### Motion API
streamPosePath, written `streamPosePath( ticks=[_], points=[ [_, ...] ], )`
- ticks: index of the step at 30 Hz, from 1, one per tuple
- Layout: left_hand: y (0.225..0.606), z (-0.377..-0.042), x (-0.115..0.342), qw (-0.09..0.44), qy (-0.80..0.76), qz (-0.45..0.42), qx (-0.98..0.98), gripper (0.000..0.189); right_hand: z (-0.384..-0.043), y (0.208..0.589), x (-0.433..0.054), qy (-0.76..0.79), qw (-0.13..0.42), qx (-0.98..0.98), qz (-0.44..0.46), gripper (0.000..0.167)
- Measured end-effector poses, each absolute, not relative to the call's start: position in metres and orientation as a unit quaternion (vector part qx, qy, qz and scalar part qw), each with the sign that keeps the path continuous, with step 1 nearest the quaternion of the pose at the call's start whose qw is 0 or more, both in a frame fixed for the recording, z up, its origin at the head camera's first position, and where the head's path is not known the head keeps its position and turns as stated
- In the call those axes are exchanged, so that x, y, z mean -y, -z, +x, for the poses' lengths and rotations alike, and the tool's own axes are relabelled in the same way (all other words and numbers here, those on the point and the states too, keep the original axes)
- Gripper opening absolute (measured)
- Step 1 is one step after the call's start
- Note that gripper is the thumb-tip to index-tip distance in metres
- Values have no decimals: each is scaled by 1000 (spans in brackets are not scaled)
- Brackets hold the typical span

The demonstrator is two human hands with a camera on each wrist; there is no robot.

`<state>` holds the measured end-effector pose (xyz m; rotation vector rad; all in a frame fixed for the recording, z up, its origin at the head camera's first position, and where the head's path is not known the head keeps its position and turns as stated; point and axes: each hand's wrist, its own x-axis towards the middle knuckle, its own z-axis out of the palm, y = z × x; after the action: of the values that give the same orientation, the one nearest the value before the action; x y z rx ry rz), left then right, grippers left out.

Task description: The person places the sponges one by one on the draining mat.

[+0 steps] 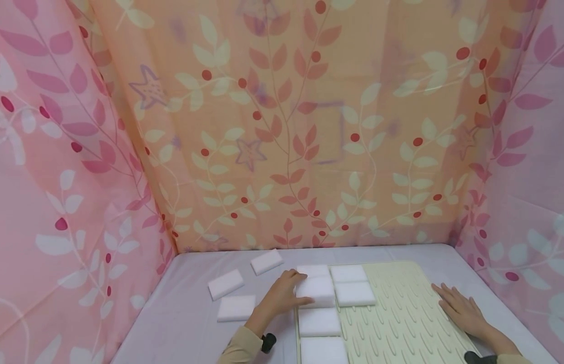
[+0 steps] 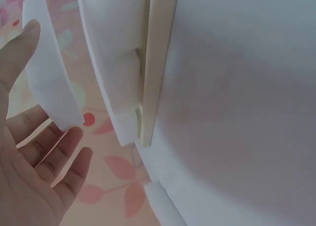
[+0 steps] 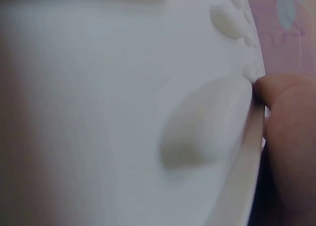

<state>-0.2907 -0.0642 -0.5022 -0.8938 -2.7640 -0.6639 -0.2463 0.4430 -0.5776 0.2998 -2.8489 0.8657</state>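
My left hand (image 1: 282,296) pinches a white sponge block (image 1: 317,291) between thumb and fingers, over the left column of blocks on a cream ridged mat (image 1: 391,313). In the left wrist view the held block (image 2: 52,72) is tilted above the mat's edge (image 2: 157,63), with the thumb (image 2: 22,43) on its face. White blocks lie behind it (image 1: 311,270) and in front of it (image 1: 319,322). At the mat's right edge my right hand (image 1: 466,311) rests with its fingers extended. The right wrist view shows that hand (image 3: 291,137) beside the mat's rim and a raised ridge (image 3: 212,122).
Two blocks, a farther one (image 1: 349,274) and a nearer one (image 1: 355,294), form a second column on the mat. Three loose blocks (image 1: 236,308) lie on the pale tablecloth (image 1: 182,303) to the left. Patterned curtains (image 1: 286,126) enclose the table's back and sides.
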Motion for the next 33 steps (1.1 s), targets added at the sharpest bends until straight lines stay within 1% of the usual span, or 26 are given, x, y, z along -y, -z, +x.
streamPosePath(
  ticks=[4,18,25,33],
  points=[
    [503,-289,54,69,231,-304,922,71,-246,577,-443,-288,78,949,103,48],
    [498,-281,18,81,195,-340,916,66,-245,574,-440,-281,80,951,101,49],
    [497,-278,-3,105,139,-361,916,63,-244,571,-439,-289,73,950,98,50],
    [499,-273,-22,123,87,-382,912,61,-244,573,-439,-283,82,950,101,49]
  ],
)
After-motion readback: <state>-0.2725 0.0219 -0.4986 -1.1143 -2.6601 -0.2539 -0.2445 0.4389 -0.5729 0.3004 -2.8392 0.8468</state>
